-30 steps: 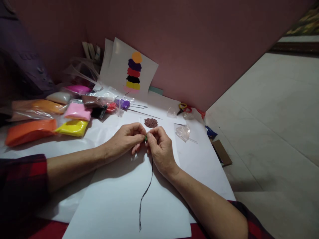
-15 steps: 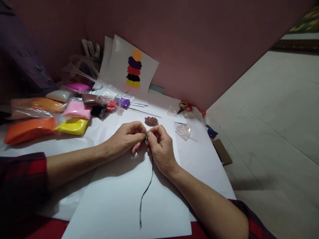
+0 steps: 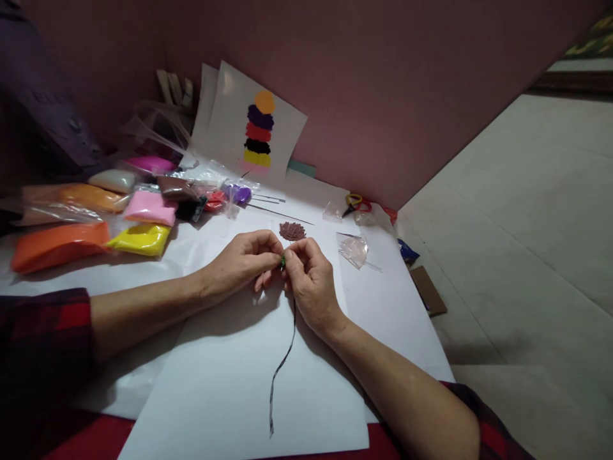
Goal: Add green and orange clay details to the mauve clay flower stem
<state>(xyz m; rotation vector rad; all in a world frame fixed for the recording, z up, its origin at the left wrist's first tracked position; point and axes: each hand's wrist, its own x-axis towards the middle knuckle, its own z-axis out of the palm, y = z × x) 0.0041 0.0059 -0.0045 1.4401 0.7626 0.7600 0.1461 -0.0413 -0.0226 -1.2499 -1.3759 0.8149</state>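
Note:
My left hand and my right hand meet over the white paper, thumbs and forefingers closed. Between their fingertips they pinch a small green piece of clay, mostly covered by the fingers. Just beyond the fingertips is a brown many-petalled flower, with a thin stem running toward my hands. A thin black strip trails from beneath my right hand down the white paper; whether it joins the stem is hidden.
Bags of coloured clay, such as a yellow bag and an orange bag, crowd the left. A sheet with painted colour patches leans on the wall. Scissors, a clear plastic bag and thin wires lie further back.
Both hands keep their pinch on the green piece, with only a very slight shift of the fingers. The whole view has moved a little.

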